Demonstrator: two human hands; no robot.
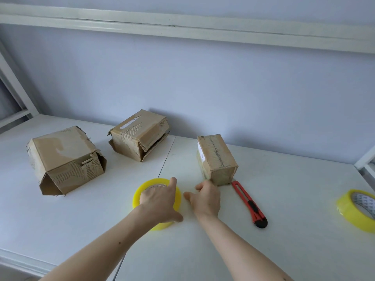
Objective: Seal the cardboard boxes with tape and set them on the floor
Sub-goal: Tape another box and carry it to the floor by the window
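Three worn cardboard boxes stand on the white table [284,199]. The left box [65,159] and the middle box [140,134] have loose, gaping flaps. The small right box [216,157] carries tape along its top seam. My left hand [160,201] lies over a yellow tape roll [178,194] flat on the table, thumb against its outer rim and fingers across its top and core. My right hand [206,197] hovers just right of the roll, close to the small box's near corner. Its fingers are loosely curled, its thumb spread, and nothing shows in it.
A red utility knife [249,203] lies on the table right of my right hand, next to the small box. A second yellow tape roll [357,209] stands at the right edge. The wall runs behind the boxes; white bed-frame rails show at both sides.
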